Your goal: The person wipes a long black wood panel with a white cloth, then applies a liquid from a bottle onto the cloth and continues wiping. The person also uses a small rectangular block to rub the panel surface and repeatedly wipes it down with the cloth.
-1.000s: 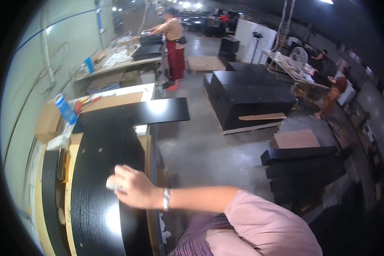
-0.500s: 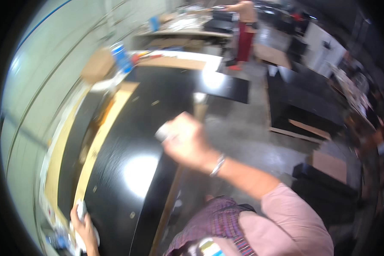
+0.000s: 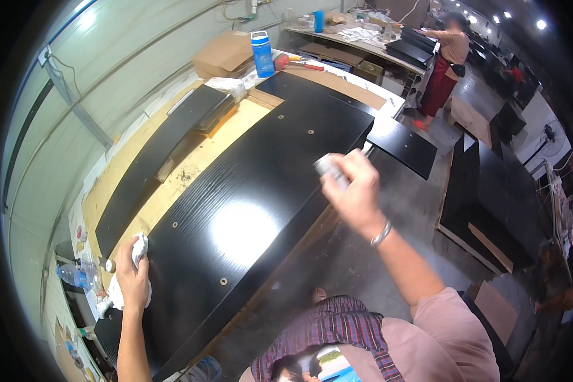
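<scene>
Head view: long black wooden board [image 3: 254, 169] slants up rightward; left hand [image 3: 131, 274] looks nearer.
Left hand: curled round white cloth [image 3: 141, 248].
Right hand [image 3: 356, 194]: fingers closed around pale block [image 3: 332, 170].

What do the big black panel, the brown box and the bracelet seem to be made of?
Black panel: probably wood or wood-based board, glossy coating; grain lines and bright reflection show. Brown box: likely cardboard, matt, plain brown faces. Bracelet: probably metal, judging by its silvery shine.
</scene>
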The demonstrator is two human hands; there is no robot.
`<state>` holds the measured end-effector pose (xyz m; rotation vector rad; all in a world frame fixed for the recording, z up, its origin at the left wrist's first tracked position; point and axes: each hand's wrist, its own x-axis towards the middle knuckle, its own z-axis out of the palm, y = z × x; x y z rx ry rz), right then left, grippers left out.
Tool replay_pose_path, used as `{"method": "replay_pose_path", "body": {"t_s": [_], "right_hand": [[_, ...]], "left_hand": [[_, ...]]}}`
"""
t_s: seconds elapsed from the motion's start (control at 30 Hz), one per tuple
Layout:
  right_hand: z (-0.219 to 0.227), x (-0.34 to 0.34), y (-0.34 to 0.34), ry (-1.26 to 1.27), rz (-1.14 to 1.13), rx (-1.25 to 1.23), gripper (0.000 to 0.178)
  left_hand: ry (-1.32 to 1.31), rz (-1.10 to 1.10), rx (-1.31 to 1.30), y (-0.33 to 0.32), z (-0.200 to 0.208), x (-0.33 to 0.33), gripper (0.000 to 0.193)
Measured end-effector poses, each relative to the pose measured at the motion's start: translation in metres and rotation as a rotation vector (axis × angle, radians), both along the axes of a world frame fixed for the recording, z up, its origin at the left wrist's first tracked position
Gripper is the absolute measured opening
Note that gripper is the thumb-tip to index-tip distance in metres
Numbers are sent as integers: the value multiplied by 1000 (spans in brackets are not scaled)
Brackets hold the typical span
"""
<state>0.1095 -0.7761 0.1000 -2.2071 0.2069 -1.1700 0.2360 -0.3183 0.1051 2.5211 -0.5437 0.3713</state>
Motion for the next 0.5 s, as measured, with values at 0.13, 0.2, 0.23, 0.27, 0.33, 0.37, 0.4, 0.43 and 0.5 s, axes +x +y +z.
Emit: {"method": "replay_pose_path", "body": {"t_s": [0.13, 0.2, 0.23, 0.27, 0.33, 0.37, 0.4, 0.43, 0.5], "right_hand": [[-25, 1, -22, 52, -78, -36, 25], [-19, -10, 30, 48, 146, -109, 30], [-20, -16, 58, -5, 307, -116, 33], [-28, -25, 87, -46, 389, -128, 35], [-19, -45, 133, 50, 605, -115, 40], [-20, -52, 150, 69, 678, -120, 41], [-19, -56, 163, 85, 747, -123, 42], [-12, -58, 166, 101, 786, -105, 41], [-2, -48, 154, -12, 624, -214, 38]], "left_hand": [[-37, -27, -14, -9, 3, 4, 43], [-81, -26, 18, 2, 3, 0, 44], [-95, -31, 37, 7, 3, -2, 44], [-116, -28, 2, 8, -1, -1, 44], [-162, -29, -5, 10, 0, 4, 44], [-157, -27, -27, 7, 1, 5, 44], [-154, -28, -46, 5, 5, 3, 44], [-133, -33, -112, 10, 8, -3, 45], [-142, -73, -265, 29, 14, -19, 48]]}}
